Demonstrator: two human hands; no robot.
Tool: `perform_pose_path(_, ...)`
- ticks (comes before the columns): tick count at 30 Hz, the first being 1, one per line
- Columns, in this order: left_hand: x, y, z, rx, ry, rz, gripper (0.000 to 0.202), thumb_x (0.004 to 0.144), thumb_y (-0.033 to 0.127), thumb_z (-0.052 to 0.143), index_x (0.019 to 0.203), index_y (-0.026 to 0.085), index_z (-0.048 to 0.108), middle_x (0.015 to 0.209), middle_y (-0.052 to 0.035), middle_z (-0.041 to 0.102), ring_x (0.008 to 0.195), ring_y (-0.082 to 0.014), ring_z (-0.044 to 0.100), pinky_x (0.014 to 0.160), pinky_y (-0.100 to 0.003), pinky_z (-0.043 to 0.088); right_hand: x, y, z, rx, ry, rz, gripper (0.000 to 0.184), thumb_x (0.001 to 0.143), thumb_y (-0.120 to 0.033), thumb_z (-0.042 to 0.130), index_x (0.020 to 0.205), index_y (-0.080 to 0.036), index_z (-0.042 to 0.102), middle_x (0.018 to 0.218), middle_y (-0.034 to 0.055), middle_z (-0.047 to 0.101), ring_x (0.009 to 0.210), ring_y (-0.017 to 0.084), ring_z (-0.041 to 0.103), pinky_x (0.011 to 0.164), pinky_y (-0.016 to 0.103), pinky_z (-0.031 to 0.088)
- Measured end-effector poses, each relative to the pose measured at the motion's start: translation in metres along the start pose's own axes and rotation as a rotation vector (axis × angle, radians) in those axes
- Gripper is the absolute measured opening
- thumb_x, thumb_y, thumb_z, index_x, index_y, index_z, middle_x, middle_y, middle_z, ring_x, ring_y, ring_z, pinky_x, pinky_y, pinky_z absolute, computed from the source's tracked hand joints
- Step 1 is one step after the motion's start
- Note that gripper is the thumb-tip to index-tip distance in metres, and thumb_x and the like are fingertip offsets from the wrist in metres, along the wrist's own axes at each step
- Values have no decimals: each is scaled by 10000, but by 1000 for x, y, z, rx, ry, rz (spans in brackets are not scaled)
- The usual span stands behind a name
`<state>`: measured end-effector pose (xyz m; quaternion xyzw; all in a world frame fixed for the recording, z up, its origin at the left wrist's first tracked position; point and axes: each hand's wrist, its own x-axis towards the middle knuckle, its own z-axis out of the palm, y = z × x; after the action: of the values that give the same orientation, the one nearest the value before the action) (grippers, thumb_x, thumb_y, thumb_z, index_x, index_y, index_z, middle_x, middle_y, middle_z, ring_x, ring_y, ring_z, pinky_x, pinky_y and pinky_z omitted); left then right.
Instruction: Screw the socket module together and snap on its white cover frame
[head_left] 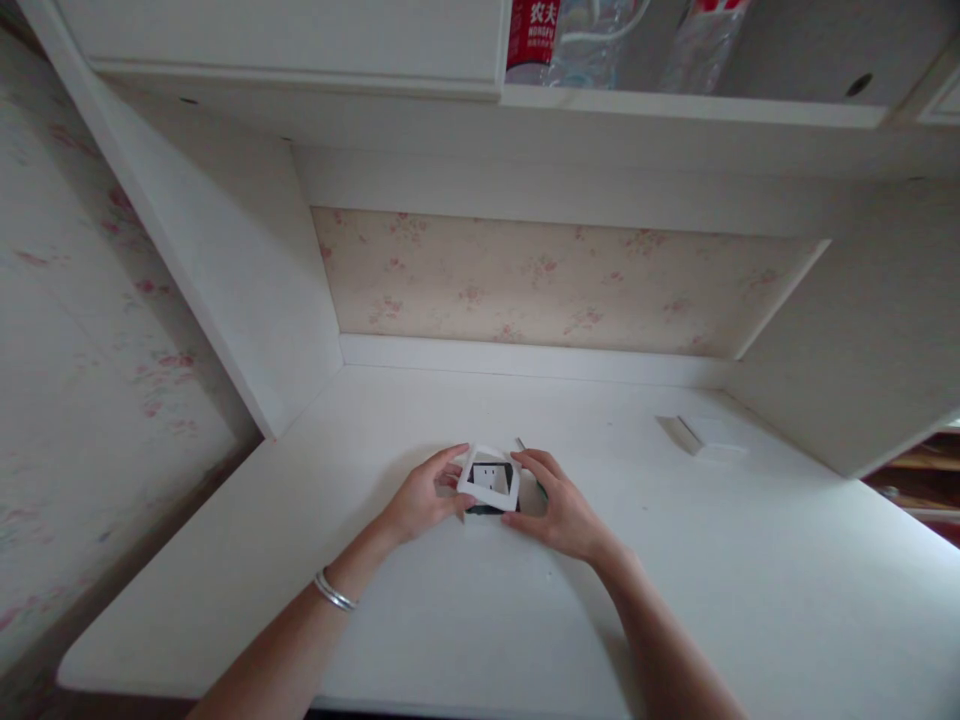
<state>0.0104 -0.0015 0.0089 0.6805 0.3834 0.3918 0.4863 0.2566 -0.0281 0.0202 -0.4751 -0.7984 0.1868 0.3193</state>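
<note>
A white square outlet cover frame [486, 493] is held tilted over a white wall socket [491, 477], whose slots show through the frame's opening. My left hand [426, 498] grips the frame's left side, thumb at the front corner and fingers at the back. On the opposite side, my right hand [561, 503] holds the right edge between curved fingers and thumb. A dark part of the socket base shows below the frame's front edge. Behind my right fingers lies a thin rod-like item, partly hidden, with a bit of green beside the hand.
The white desk [720, 580] spreads around my hands. A small white piece [709, 438] lies at the right rear. Above hangs a shelf [675, 106] with plastic bottles [705, 45] and a red-labelled pack [531, 38]. Side panels [225, 270] stand left and right.
</note>
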Motion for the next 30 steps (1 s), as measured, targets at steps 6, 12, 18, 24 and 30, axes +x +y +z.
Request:
perform_pose_path(6, 5, -2, -1, -206, 58, -40, 639, 736, 326, 742, 1276, 129, 462, 1095, -131, 673, 1019, -243, 643, 938, -390, 476, 2, 7, -1, 44, 65, -16, 527, 736, -449, 709, 1210, -246, 596, 1216, 88, 528, 1086, 228, 563, 956, 365, 460)
perform_pose_path(12, 9, -9, -4, -165, 83, -36, 535, 738, 360, 728, 1177, 142, 516, 1199, -129, 626, 1082, -240, 620, 977, -404, 467, 4, 11, 3, 163, 112, 37, 252, 810, -433, 632, 925, -235, 738, 942, 68, 638, 696, 155, 616, 621, 290, 523)
perform_pose_path(18, 12, -26, -6, -44, 71, -3, 442, 774, 357, 686, 1145, 152, 558, 1195, -122, 629, 1113, -228, 600, 1015, -427, 444, 2, 0, 0, 166, 5, 36, 261, 815, -460, 618, 814, -233, 747, 841, 52, 660, 686, 155, 622, 634, 288, 515)
perform_pose_path(24, 13, -34, -3, 100, 85, 13, 375, 826, 323, 618, 1167, 167, 593, 1218, -95, 622, 1068, -212, 620, 987, -403, 472, 1, -2, 0, 153, -90, -16, 203, 814, -411, 631, 833, -233, 726, 832, 27, 657, 686, 133, 619, 643, 272, 510)
perform_pose_path(30, 8, -22, -1, 147, 25, 6, 495, 854, 403, 587, 1292, 181, 521, 1339, -117, 525, 1180, -243, 540, 1006, -415, 442, 0, 3, 1, 139, -46, -44, 215, 788, -392, 663, 910, -219, 703, 884, 37, 645, 735, 140, 625, 711, 285, 518)
